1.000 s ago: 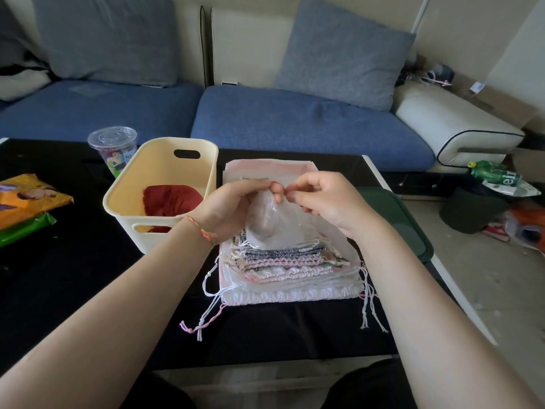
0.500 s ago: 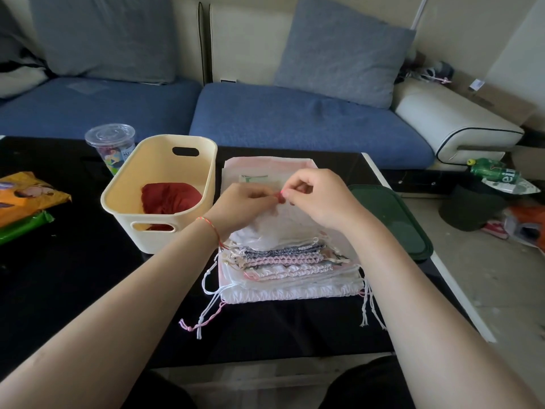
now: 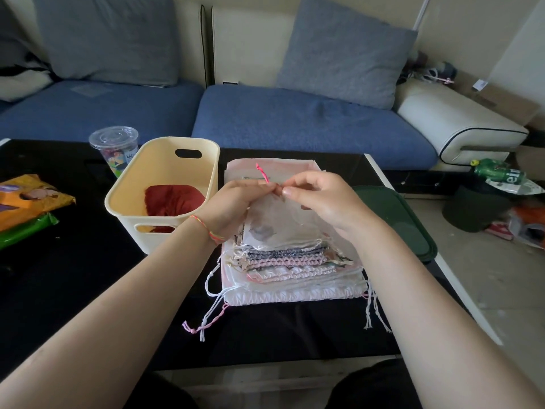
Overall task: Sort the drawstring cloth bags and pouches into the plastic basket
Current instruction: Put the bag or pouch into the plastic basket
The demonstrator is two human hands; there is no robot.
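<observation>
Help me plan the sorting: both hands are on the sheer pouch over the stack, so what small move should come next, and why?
Probably lift the sheer pouch leftward toward the cream basket. The left hand and right hand already pinch its top edge by the pink cord, it lies on top of the stack, and the basket holds only a red bag.

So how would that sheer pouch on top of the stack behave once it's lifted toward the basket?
Probably floppy: the sheer pouch drapes and creases over the stack. Likely very light, since the left hand and right hand raise its top edge with a fingertip pinch. Its pink drawstring could dangle and snag.
</observation>
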